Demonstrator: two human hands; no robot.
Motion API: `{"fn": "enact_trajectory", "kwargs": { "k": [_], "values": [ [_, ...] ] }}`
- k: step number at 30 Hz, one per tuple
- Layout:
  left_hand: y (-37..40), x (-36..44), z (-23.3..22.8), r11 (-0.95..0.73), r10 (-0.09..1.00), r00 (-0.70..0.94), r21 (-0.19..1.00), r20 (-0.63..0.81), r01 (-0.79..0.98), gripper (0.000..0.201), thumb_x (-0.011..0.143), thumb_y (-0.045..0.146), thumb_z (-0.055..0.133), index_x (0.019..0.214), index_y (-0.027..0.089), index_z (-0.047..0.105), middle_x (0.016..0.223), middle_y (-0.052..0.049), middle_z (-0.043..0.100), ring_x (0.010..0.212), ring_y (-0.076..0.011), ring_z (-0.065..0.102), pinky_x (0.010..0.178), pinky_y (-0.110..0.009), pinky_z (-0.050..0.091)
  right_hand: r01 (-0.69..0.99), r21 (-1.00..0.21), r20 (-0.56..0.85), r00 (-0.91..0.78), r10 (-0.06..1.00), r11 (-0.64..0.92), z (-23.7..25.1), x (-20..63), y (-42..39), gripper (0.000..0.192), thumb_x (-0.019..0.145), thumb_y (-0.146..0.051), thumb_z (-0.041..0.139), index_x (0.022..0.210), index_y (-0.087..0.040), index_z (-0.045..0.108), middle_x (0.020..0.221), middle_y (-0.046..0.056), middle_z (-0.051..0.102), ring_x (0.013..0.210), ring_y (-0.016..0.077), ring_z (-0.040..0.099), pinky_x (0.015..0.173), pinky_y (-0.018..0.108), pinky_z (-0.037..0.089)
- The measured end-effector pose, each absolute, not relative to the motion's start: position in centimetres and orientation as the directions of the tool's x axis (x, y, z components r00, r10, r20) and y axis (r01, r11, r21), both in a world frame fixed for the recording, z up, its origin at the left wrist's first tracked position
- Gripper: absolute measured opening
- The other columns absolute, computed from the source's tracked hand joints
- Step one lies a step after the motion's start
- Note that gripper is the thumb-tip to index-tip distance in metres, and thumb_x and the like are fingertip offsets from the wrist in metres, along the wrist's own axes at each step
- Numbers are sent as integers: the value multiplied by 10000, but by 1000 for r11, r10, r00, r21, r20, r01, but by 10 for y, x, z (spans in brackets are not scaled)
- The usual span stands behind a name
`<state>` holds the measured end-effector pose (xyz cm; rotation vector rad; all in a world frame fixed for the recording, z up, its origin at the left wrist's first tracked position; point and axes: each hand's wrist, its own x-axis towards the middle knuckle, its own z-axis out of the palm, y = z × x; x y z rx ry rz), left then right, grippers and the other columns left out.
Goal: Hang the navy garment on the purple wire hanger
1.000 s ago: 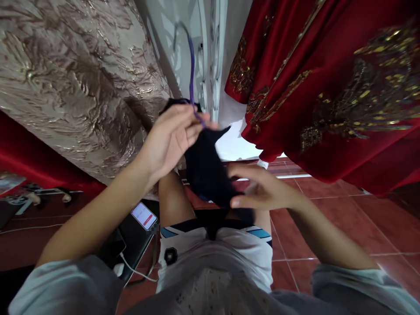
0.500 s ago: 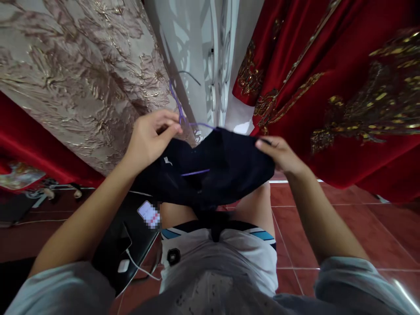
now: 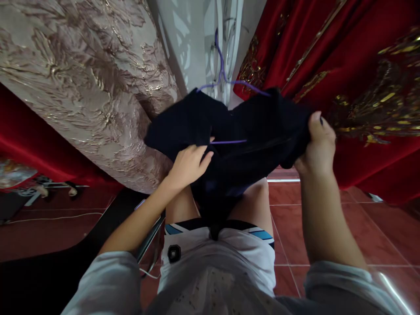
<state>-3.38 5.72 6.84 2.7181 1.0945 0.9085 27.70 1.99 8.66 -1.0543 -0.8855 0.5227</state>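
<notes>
Starting at the far left, a pale gold-embroidered curtain (image 3: 82, 78) hangs down, with a strip of red cloth (image 3: 39, 153) beneath it and a dark surface (image 3: 49, 271) low in the corner. Moving in, the left hand (image 3: 188, 165) sits under the dark garment (image 3: 243, 135), fingers together and curled into the fabric just below a short run of purple bar. That bar belongs to the purple hanger (image 3: 223, 72), whose hook rises in front of the white grille (image 3: 226, 39) at centre; its arms disappear into the cloth on both sides. The garment is held up at chest height over the bare knees (image 3: 259, 197) and white shorts (image 3: 216, 258). On the right, the right hand (image 3: 316, 144) is closed in a fist on the garment's edge, thumb up. Beyond it hangs a red robe with gold trim (image 3: 361, 87). To do this well, I'd judge the right hand should keep the edge taut while the left works the cloth along the hanger arm, keeping the hook upright so nothing slips.
</notes>
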Motion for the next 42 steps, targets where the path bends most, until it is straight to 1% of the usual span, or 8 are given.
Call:
{"fn": "enact_trajectory", "kwargs": {
  "k": [8, 11, 13, 15, 23, 33, 38, 42],
  "values": [
    [15, -9, 24, -557, 829, 140, 781, 541, 283, 89, 977, 273, 620, 1015, 286, 699, 917, -37, 687, 810, -212, 653, 729, -345, 530, 530, -777, 607, 774, 182, 339, 25, 208, -11, 455, 860, -387, 742, 1263, -249, 583, 1359, 109, 588, 1315, 284, 561, 1164, 480, 422],
    [2, 1, 15, -466, 881, -55, 881, 471, 83, 104, 951, 313, 662, 1049, 289, 636, 782, 4, 525, 650, -158, 497, 620, -296, 440, 230, -943, 323, 799, 507, 240, -2, 161, -23, 279, 938, -525, 599, 1022, -259, 590, 999, 77, 630, 957, 265, 645, 868, 437, 535],
    [-3, 8, 13, -425, 903, -80, 904, 422, -31, 184, 933, 341, 691, 1078, 305, 584, 749, 28, 419, 611, -141, 422, 590, -279, 400, 49, -990, 138, 456, 879, 130, -13, 142, -22, 373, 948, -605, 556, 900, -237, 602, 800, 57, 618, 767, 234, 624, 733, 390, 516],
    [-8, 15, 13, -397, 918, -53, 911, 394, -109, 237, 926, 363, 707, 1093, 324, 544, 745, 38, 373, 601, -138, 400, 589, -276, 403, -15, -998, 58, 153, 987, 61, -16, 137, -17, 451, 958, -649, 530, 843, -222, 618, 722, 49, 625, 679, 208, 602, 687, 367, 492],
    [-15, 26, 6, -281, 960, -66, 921, 273, -269, 284, 924, 412, 732, 1097, 331, 523, 766, 31, 414, 595, -136, 420, 506, -272, 394, 5, -1000, -29, -81, 996, -29, -18, 146, -18, 289, 944, -446, 570, 773, -214, 586, 706, 29, 669, 648, 163, 588, 624, 314, 434],
    [-8, 27, -4, -246, 963, -24, 837, 269, -490, 266, 903, 332, 785, 1009, 254, 554, 741, 54, 461, 641, -89, 497, 660, -217, 480, -215, -977, -42, 167, 985, -5, -28, 127, -16, 228, 845, -412, 602, 780, -198, 554, 578, -33, 540, 516, 93, 464, 534, 251, 356],
    [11, 17, -35, -311, 937, 63, 900, 345, -306, 363, 788, 159, 794, 1079, 228, 589, 1032, -26, 674, 1040, -156, 679, 1007, -304, 522, -152, -988, -45, 163, 986, -20, -33, 132, -22, 307, 873, -393, 560, 650, -186, 524, 494, -47, 477, 466, 61, 400, 520, 229, 319],
    [16, 15, -57, -214, 945, 220, 967, 241, -138, 229, 838, 218, 749, 1030, 190, 626, 933, -32, 692, 885, -147, 696, 852, -267, 551, -175, -984, -74, 171, 983, -43, -34, 135, -26, 304, 822, -433, 642, 691, -158, 633, 480, -28, 538, 432, 68, 434, 486, 223, 328]
  ]
}}
